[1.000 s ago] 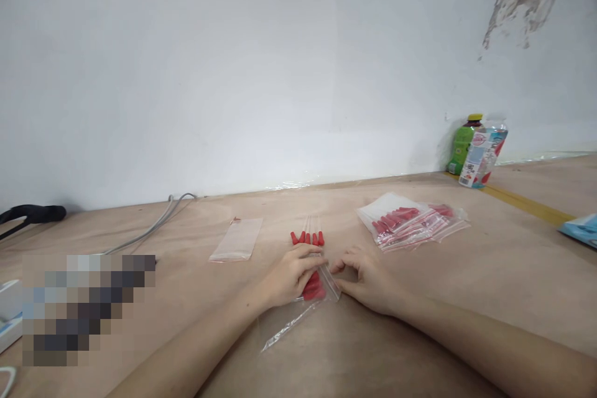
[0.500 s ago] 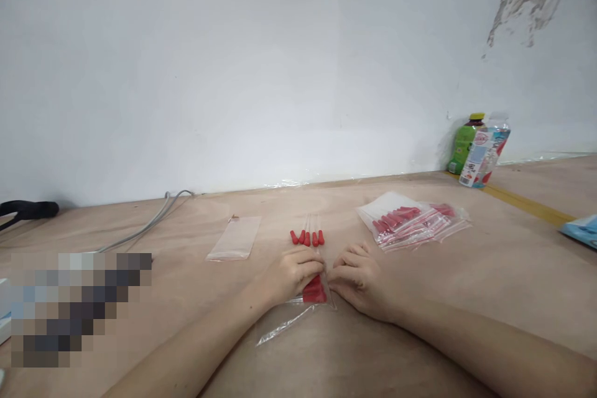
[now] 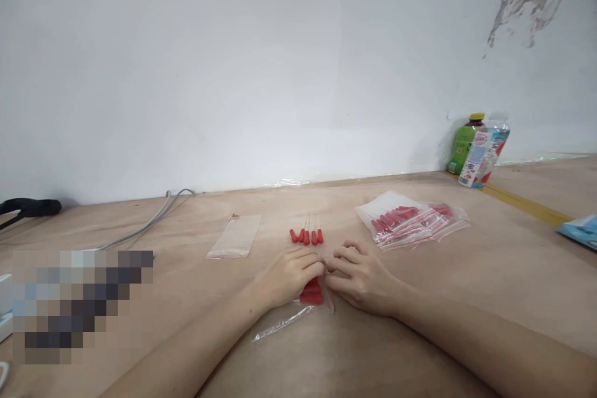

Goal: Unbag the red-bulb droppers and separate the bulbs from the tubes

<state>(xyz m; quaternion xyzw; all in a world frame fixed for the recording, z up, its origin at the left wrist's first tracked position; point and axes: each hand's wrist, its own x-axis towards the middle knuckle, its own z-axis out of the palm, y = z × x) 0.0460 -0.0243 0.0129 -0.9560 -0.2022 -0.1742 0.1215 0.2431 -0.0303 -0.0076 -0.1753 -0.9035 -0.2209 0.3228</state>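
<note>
Working across the bare tan plywood tabletop [image 3: 420,298], I go from the biggest thing down. To my right lies a heap of filled clear zip bags with red-tipped pieces inside [image 3: 410,219], well apart from my hands; to my left a flat empty clear zip bag [image 3: 236,236] lies alone.

Directly below me, between both hands, is the thin clear plastic zip bag holding red-capped pieces [image 3: 298,314], flat on the wood, its mouth end under my fingers and its tail trailing toward me. I judge it very light, limp and slick: it would slide and crumple if pushed, so the seal strip at the mouth is the place to pinch.

My left hand [image 3: 286,273] is curled, fingertips pressed down on the bag's mouth over the red caps. My right hand [image 3: 359,277] is curled likewise, thumb and forefinger closed at the bag's right corner, nearly touching the left fingertips.

Just beyond my knuckles lies a row of loose clear slender tubes with red caps [image 3: 306,235], side by side, small, light, and probably prone to rolling.
</note>
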